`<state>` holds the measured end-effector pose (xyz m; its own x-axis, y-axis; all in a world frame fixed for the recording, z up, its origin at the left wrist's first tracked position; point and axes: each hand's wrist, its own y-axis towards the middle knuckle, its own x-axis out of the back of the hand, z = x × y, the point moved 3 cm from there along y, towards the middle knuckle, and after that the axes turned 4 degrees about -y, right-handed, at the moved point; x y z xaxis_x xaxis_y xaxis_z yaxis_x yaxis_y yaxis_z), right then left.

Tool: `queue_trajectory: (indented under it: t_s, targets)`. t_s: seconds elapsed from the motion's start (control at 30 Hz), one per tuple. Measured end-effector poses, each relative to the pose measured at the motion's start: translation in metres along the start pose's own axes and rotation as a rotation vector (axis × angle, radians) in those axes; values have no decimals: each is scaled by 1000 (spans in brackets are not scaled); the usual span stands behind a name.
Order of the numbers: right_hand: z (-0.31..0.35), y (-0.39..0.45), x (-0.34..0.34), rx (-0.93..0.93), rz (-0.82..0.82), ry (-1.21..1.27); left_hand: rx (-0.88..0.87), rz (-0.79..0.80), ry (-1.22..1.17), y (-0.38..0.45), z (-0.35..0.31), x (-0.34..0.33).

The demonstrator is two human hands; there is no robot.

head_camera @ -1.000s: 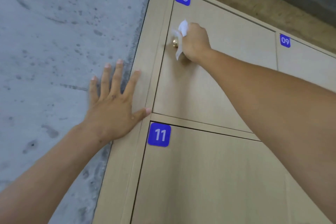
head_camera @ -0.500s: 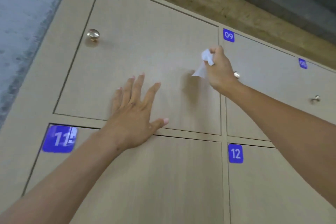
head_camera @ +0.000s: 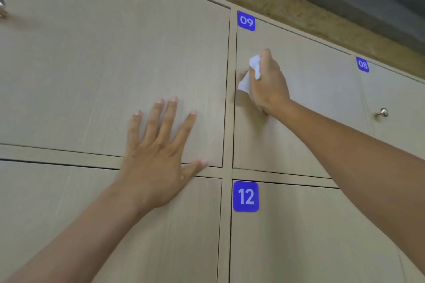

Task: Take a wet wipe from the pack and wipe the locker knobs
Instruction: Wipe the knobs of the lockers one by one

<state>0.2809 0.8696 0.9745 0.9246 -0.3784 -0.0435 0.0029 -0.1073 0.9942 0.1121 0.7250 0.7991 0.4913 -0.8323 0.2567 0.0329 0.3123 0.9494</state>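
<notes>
My right hand (head_camera: 270, 85) is closed around a white wet wipe (head_camera: 250, 73) and pressed against the left side of locker door 09 (head_camera: 310, 103), where its knob is hidden under the hand and wipe. My left hand (head_camera: 158, 156) lies flat with fingers spread on the lower right corner of the door to the left (head_camera: 115, 64). That door's brass knob (head_camera: 1, 10) shows blurred at the far left edge. A silver knob (head_camera: 382, 112) sticks out of door 08. The wipe pack is not in view.
Light wooden locker doors fill the view, with blue number labels 09 (head_camera: 246, 21), 08 (head_camera: 363, 65) and 12 (head_camera: 245, 196). A rough board (head_camera: 322, 18) and a dark ceiling strip run above the lockers.
My right hand has carried the wipe from the knob of door 10 rightward onto the knob of door 09. My left hand has shifted right from the locker frame onto the door panel.
</notes>
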Motion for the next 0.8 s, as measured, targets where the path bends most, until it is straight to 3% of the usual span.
queue_trajectory:
  t_s: [0.13, 0.23, 0.37, 0.47, 0.57, 0.8]
  targets:
    - [8, 9, -6, 103, 25, -251, 13, -6, 42, -1, 0, 0]
    - [10, 16, -7, -34, 40, -153, 26, 22, 21, 0, -1, 3]
    - [-4, 10, 0, -123, 20, 236, 47, 44, -6, -1, 0, 6]
    - [-3, 2, -3, -14, 78, 34, 55, 62, 12, 0, 0, 5]
    - [6, 7, -8, 71, 26, -150, 57, 58, -2, 1, -1, 5]
    - [1, 11, 3, -123, 23, 106, 46, 45, -7, 0, -1, 7]
